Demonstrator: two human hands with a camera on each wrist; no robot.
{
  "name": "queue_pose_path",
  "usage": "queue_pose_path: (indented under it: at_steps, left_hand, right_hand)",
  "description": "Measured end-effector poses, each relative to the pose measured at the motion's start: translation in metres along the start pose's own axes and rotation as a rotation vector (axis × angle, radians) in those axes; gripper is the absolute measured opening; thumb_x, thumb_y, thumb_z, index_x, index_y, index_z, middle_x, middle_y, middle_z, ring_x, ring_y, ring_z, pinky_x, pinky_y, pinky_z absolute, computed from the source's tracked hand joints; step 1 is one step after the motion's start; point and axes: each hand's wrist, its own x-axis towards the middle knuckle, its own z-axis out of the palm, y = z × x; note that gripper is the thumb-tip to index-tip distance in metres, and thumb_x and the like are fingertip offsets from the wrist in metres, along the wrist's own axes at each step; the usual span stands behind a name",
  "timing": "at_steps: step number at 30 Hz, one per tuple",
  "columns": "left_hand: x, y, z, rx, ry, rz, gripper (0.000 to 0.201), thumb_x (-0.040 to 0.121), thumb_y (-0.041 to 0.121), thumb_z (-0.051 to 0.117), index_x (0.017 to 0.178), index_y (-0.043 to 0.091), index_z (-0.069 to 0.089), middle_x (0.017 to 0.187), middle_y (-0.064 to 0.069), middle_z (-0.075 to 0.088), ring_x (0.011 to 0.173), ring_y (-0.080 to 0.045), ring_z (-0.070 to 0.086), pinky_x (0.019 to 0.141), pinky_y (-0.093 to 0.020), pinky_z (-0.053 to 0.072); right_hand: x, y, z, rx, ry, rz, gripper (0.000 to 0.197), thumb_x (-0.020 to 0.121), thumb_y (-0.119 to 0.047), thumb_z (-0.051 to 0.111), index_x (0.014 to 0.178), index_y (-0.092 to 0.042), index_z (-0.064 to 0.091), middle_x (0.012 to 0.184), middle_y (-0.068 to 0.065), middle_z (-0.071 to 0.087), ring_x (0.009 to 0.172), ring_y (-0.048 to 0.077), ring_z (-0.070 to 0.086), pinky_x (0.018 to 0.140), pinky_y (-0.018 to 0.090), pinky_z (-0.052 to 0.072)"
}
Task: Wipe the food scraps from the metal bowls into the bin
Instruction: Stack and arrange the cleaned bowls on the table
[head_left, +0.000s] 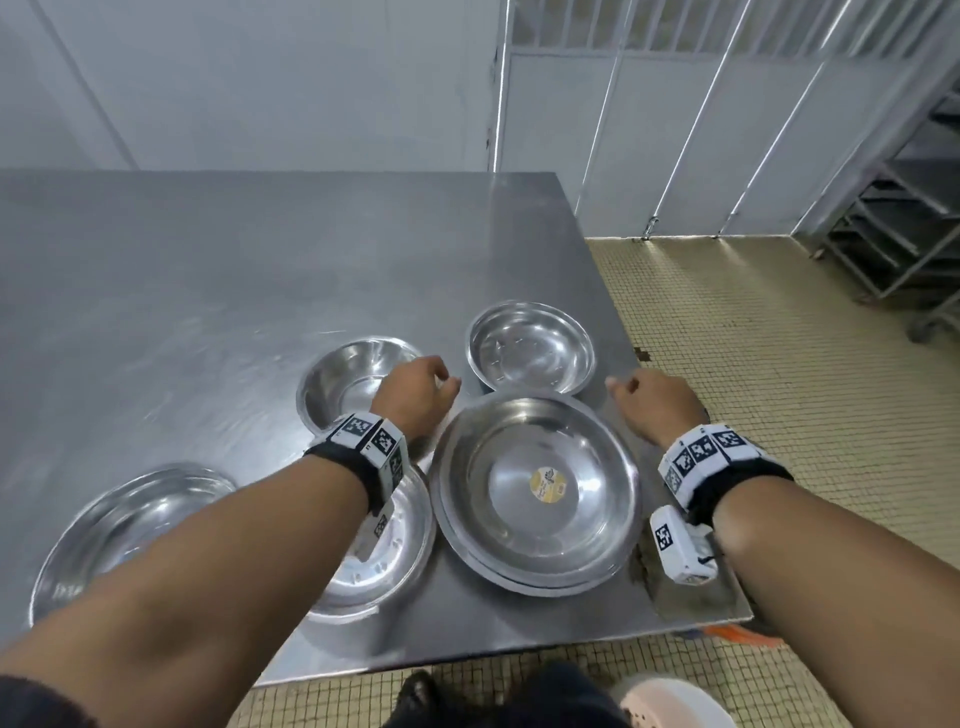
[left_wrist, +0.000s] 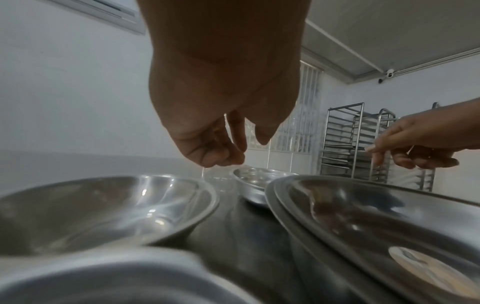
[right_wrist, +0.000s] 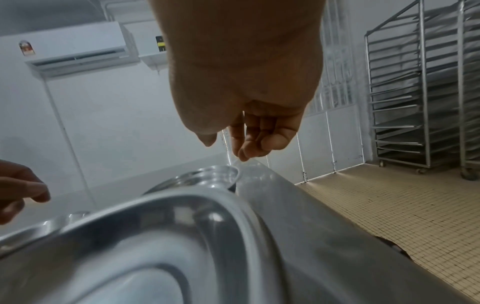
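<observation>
Several metal bowls stand on the steel table (head_left: 208, 291). The largest bowl (head_left: 540, 488) sits nearest the right edge, with a round yellow sticker in its bottom. Behind it is a small bowl (head_left: 531, 347) with pale specks inside. My left hand (head_left: 447, 376) hovers over the rim of a medium bowl (head_left: 353, 384), fingers loosely curled, nothing in it. My right hand (head_left: 621, 384) hovers right of the large bowl's far rim, also holding nothing. In the wrist views, my left hand (left_wrist: 233, 152) and right hand (right_wrist: 233, 144) both hang just above the table.
Another bowl (head_left: 395, 551) lies under my left wrist and one more (head_left: 130, 519) at the near left. A pale perforated bin (head_left: 670, 701) stands on the tiled floor by my feet. Metal tray racks (head_left: 904, 218) stand at the back right.
</observation>
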Motion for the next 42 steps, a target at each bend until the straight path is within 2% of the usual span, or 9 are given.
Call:
queue_pose_path:
  at_steps: [4, 8, 11, 17, 20, 26, 30, 35, 42]
  left_hand:
    - [0.033, 0.01, -0.002, 0.003, -0.036, 0.026, 0.03, 0.099, 0.039, 0.062, 0.116, 0.016, 0.071, 0.096, -0.006, 0.076, 0.092, -0.025, 0.07, 0.078, -0.028, 0.045]
    - [0.061, 0.016, 0.006, 0.034, -0.085, -0.018, 0.045, 0.101, 0.039, 0.059, 0.138, 0.013, 0.06, 0.115, -0.011, 0.075, 0.114, -0.028, 0.066, 0.093, -0.034, 0.047]
    - [0.079, 0.015, 0.023, 0.01, -0.11, -0.113, 0.057, 0.101, 0.043, 0.058, 0.146, 0.008, 0.05, 0.119, -0.016, 0.073, 0.12, -0.033, 0.065, 0.1, -0.041, 0.049]
    - [0.106, 0.018, 0.053, 0.022, -0.194, -0.237, 0.046, 0.102, 0.036, 0.056, 0.137, 0.007, 0.049, 0.127, -0.017, 0.065, 0.113, -0.035, 0.064, 0.092, -0.041, 0.051]
    - [0.121, 0.023, 0.059, -0.003, -0.202, -0.26, 0.024, 0.099, 0.026, 0.058, 0.115, 0.009, 0.058, 0.117, -0.014, 0.067, 0.101, -0.032, 0.064, 0.085, -0.039, 0.053]
    - [0.136, 0.03, 0.057, -0.118, -0.08, -0.325, 0.02, 0.098, 0.024, 0.06, 0.114, 0.013, 0.062, 0.107, -0.013, 0.072, 0.096, -0.034, 0.069, 0.086, -0.042, 0.057]
    - [0.136, 0.04, 0.047, -0.251, 0.076, -0.328, 0.032, 0.1, 0.025, 0.055, 0.129, 0.012, 0.054, 0.11, -0.01, 0.069, 0.098, -0.029, 0.065, 0.082, -0.036, 0.05]
    - [0.127, 0.06, 0.031, -0.363, 0.306, -0.243, 0.022, 0.106, 0.026, 0.045, 0.105, 0.006, 0.053, 0.086, -0.003, 0.057, 0.078, -0.025, 0.056, 0.063, -0.036, 0.042]
    - [0.078, 0.054, 0.016, -0.408, 0.301, -0.135, 0.028, 0.107, 0.031, 0.048, 0.101, 0.005, 0.056, 0.087, -0.008, 0.061, 0.074, -0.023, 0.054, 0.063, -0.035, 0.041]
  right_hand:
    - [0.028, -0.016, -0.01, 0.031, 0.032, -0.004, 0.039, 0.105, -0.051, 0.045, 0.09, -0.018, 0.058, 0.085, 0.001, 0.061, 0.074, 0.017, 0.055, 0.064, 0.032, 0.039]
    - [0.058, -0.028, -0.009, 0.07, 0.022, -0.002, 0.041, 0.106, -0.045, 0.045, 0.089, -0.011, 0.059, 0.081, 0.004, 0.06, 0.067, 0.015, 0.052, 0.058, 0.031, 0.037]
    - [0.084, -0.028, 0.003, 0.129, -0.016, 0.016, 0.042, 0.105, -0.046, 0.046, 0.089, -0.01, 0.061, 0.086, 0.01, 0.065, 0.078, 0.027, 0.061, 0.075, 0.038, 0.051]
    - [0.132, -0.02, 0.034, 0.187, -0.13, 0.067, 0.044, 0.103, -0.046, 0.043, 0.11, -0.006, 0.061, 0.106, 0.017, 0.065, 0.097, 0.034, 0.062, 0.088, 0.042, 0.052]
    - [0.152, -0.016, 0.047, 0.229, -0.179, 0.073, 0.038, 0.105, -0.041, 0.043, 0.112, -0.008, 0.06, 0.109, 0.015, 0.066, 0.092, 0.031, 0.061, 0.085, 0.039, 0.051]
    - [0.171, -0.02, 0.045, 0.321, -0.169, 0.028, 0.024, 0.109, -0.026, 0.039, 0.121, -0.01, 0.053, 0.104, 0.008, 0.057, 0.067, 0.01, 0.05, 0.05, 0.023, 0.033]
    - [0.176, -0.036, 0.031, 0.463, -0.05, -0.024, 0.027, 0.11, -0.032, 0.033, 0.115, -0.01, 0.048, 0.098, 0.009, 0.06, 0.071, 0.014, 0.052, 0.058, 0.031, 0.038]
    - [0.163, -0.055, 0.007, 0.553, 0.077, -0.073, 0.031, 0.11, -0.034, 0.031, 0.111, -0.007, 0.045, 0.085, 0.003, 0.052, 0.07, 0.015, 0.049, 0.062, 0.036, 0.039]
    - [0.097, -0.045, 0.011, 0.503, 0.103, -0.031, 0.028, 0.11, -0.035, 0.035, 0.107, -0.01, 0.049, 0.09, 0.006, 0.056, 0.077, 0.021, 0.054, 0.062, 0.033, 0.036]
